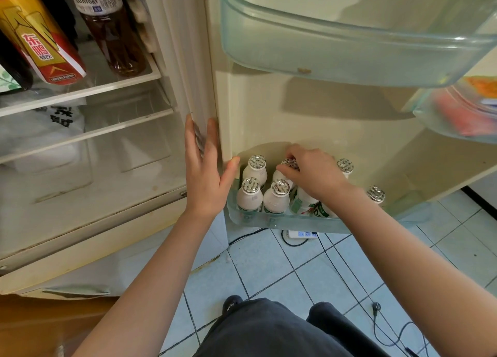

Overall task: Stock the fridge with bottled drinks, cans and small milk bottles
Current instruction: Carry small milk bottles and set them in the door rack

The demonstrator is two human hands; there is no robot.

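Down by our knees [269,327] the tiled floor [309,270] has a black cord [387,329] on it. We reach up from there. Our left hand [207,174] is flat and open, holding nothing, with its fingers resting against the edge of the fridge door [309,114]. Our right hand [312,171] is down in the bottom door shelf [269,218], with its fingers curled around the foil top of one small milk bottle [289,165].

The other small milk bottles [250,195] stand up straight in the same shelf, touching each other — two in front, more behind.

To do this well, we should set the bottle straight down beside its friends, push it snug so it can't tip, then let go gently. The left hand can keep the door from swinging.

Inside the fridge, a brown tea bottle [107,26] says "SUNTORY". A yellow and red bottle [40,36] shows big Chinese writing — "东鹏". The foil tops have tiny print we cannot read.
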